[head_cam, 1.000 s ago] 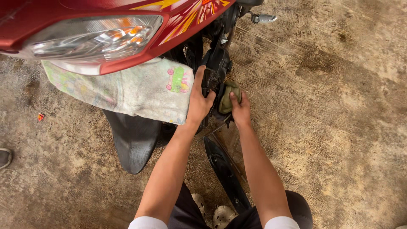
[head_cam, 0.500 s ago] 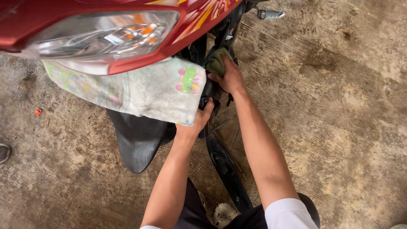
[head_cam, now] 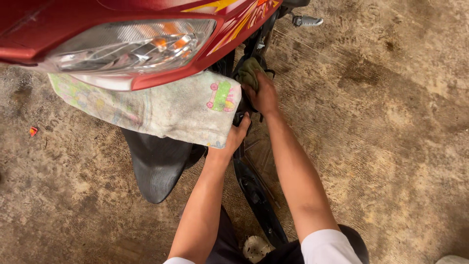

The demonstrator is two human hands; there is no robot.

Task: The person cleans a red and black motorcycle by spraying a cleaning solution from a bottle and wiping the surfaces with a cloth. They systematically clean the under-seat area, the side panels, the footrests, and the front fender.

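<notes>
I look down on the front of a red scooter (head_cam: 146,29) with a clear headlight (head_cam: 132,46). My right hand (head_cam: 264,93) presses a crumpled olive-green rag (head_cam: 249,71) against the black frame just below the red body panel. My left hand (head_cam: 234,139) grips a black part of the frame lower down, its fingers partly hidden behind a dirty white patterned cloth (head_cam: 166,107) that hangs under the headlight. The black front mudguard (head_cam: 159,166) sits below that cloth.
A black lower panel (head_cam: 256,195) runs down between my arms. A metal footpeg or lever (head_cam: 305,20) sticks out at the top. The stained concrete floor (head_cam: 391,146) spreads all round, with a small red scrap (head_cam: 32,131) at the left.
My right hand has carried the rag upward along the frame, from beside the left hand to just under the red panel. My left hand has stayed low on the frame.
</notes>
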